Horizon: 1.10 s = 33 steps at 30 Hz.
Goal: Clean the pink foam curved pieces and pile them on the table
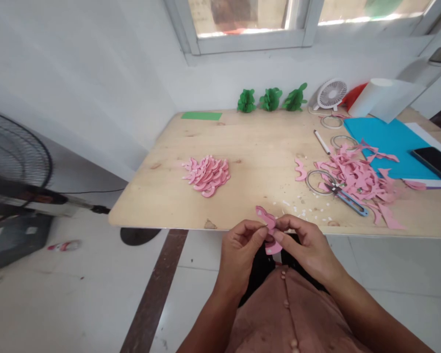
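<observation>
A wavy pink paper cutout (266, 215) is pinched between my two hands at the table's front edge. My left hand (242, 247) grips it from the left with thumb and forefinger. From the right, my right hand (303, 242) pinches the same cutout near its middle. Its upper end points away from me, and its lower end hangs over my lap. Part of it is hidden behind my fingers. A pile of similar pink cutouts (208, 175) lies to the left on the table. One more pink cutout (300, 170) rests alone, beyond my right hand.
Pink paper scraps (363, 171) heap up at the right, beside blue-handled scissors (349, 200) and wire rings (344, 142). A marker (321, 142), blue sheets (375, 142), a phone (435, 164) and a small fan (330, 94) lie beyond. Green paper shapes (271, 99) line the wall.
</observation>
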{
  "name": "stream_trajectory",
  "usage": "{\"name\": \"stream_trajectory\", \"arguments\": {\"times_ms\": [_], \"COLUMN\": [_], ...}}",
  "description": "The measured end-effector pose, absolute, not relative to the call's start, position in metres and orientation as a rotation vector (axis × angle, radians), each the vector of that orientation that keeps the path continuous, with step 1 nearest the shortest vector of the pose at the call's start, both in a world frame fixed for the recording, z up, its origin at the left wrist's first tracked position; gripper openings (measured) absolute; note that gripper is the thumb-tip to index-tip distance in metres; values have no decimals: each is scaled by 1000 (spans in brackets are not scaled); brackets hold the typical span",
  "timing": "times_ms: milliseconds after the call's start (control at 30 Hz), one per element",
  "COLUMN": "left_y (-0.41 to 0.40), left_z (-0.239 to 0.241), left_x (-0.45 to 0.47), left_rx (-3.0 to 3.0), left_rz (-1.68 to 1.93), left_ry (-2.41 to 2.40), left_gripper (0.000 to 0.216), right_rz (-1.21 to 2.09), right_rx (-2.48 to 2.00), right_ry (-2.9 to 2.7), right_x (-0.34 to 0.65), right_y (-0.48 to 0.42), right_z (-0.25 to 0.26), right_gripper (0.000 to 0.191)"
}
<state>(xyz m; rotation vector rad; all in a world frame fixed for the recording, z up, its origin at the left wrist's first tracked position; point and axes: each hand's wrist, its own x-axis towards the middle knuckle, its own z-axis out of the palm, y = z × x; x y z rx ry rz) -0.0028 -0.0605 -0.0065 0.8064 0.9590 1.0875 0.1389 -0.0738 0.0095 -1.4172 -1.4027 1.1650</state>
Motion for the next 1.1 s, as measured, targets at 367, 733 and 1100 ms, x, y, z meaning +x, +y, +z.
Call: {"name": "stream_trajectory", "arguments": {"times_ms": [367, 733, 1100], "left_y": [-62, -61, -68], "left_z": [-10, -5, 0], "left_x": [-3, 4, 14], "left_rx": [822, 737, 902], "left_rz": [1118, 1144, 1202], "left_ry": [948, 992, 1125], "left_gripper": [7, 9, 8], "right_rz": [995, 467, 32], "right_rx": [-1467, -1489, -1483], "right_ry": [-1481, -1674, -1900], "right_x": [136, 136, 135], "right_y": [-79, -86, -85], "right_z": [9, 3, -2], "right_gripper": [15, 15, 16]}}
